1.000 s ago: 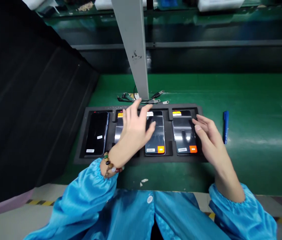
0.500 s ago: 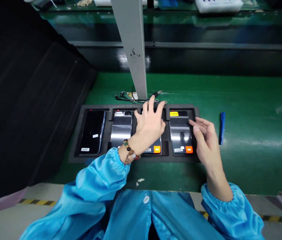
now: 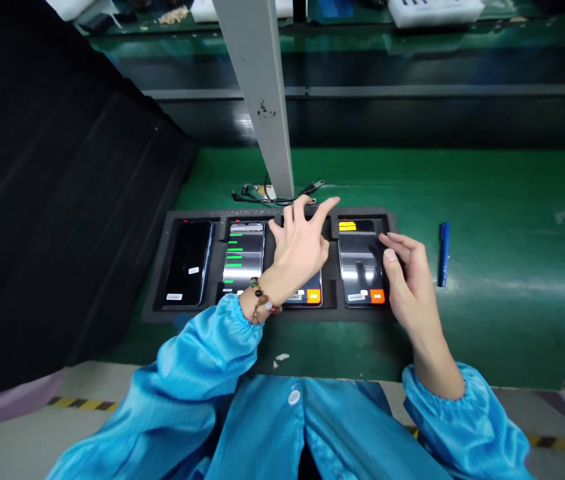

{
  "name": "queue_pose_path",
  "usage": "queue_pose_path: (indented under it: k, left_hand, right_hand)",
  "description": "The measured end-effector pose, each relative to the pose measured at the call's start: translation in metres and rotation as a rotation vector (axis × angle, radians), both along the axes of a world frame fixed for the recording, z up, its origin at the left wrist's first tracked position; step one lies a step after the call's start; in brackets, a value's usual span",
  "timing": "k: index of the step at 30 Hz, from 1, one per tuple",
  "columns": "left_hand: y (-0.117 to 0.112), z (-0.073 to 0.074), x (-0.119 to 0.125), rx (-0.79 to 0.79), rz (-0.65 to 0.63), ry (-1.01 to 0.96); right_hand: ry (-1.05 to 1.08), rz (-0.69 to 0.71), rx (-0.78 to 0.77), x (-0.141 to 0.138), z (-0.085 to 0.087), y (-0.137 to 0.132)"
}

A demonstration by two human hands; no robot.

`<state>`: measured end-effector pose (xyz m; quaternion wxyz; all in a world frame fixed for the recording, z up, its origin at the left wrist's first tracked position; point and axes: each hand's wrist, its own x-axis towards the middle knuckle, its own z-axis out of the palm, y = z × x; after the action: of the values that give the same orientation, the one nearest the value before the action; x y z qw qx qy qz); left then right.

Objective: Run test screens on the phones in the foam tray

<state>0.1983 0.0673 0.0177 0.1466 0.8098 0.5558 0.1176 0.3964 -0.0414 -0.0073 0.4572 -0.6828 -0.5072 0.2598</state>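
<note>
A black foam tray (image 3: 155,313) on the green belt holds several phones side by side. My left hand (image 3: 301,243) lies over the third phone (image 3: 309,295), fingers spread and reaching past the tray's far edge toward the cables (image 3: 282,195). My right hand (image 3: 405,280) rests at the right edge of the fourth phone (image 3: 359,263), fingers curled, thumb against the phone's side. The second phone (image 3: 243,257) shows a lit screen with green lines. The first phone (image 3: 188,263) is dark.
A grey post (image 3: 259,100) rises just behind the tray. A blue pen (image 3: 443,253) lies on the green belt (image 3: 512,267) to the right. A black panel (image 3: 62,200) slopes along the left. Blue sleeves fill the near edge.
My left hand moved from the second phone over to the third and reached farther forward. The second phone's screen now shows green lines. My right hand closed in on the fourth phone's edge.
</note>
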Motion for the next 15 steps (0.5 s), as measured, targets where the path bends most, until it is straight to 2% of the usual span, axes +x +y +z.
queue_pose_path:
  k: [4, 6, 8, 10, 13, 15]
  left_hand:
    - [0.009, -0.003, -0.021, 0.059, 0.009, -0.178]
    - [0.013, 0.001, -0.046, 0.157, -0.017, -0.278]
    - [0.015, 0.010, -0.083, 0.277, 0.001, -0.310]
    - [0.011, 0.020, -0.127, 0.334, 0.108, -0.266]
    - [-0.004, 0.028, -0.194, 0.314, 0.363, -0.127]
    - [-0.017, 0.027, -0.227, 0.168, 0.519, -0.058]
  right_hand:
    - [-0.007, -0.001, -0.018, 0.000, 0.001, 0.000]
    - [-0.021, -0.004, -0.026, 0.000, 0.000, 0.000]
    - [-0.043, -0.004, -0.028, 0.000, -0.001, -0.001]
    - [-0.075, -0.002, -0.022, 0.000, -0.003, -0.001]
    - [-0.157, 0.004, 0.001, 0.002, -0.004, -0.001]
    - [-0.210, 0.047, 0.012, 0.005, -0.005, 0.000]
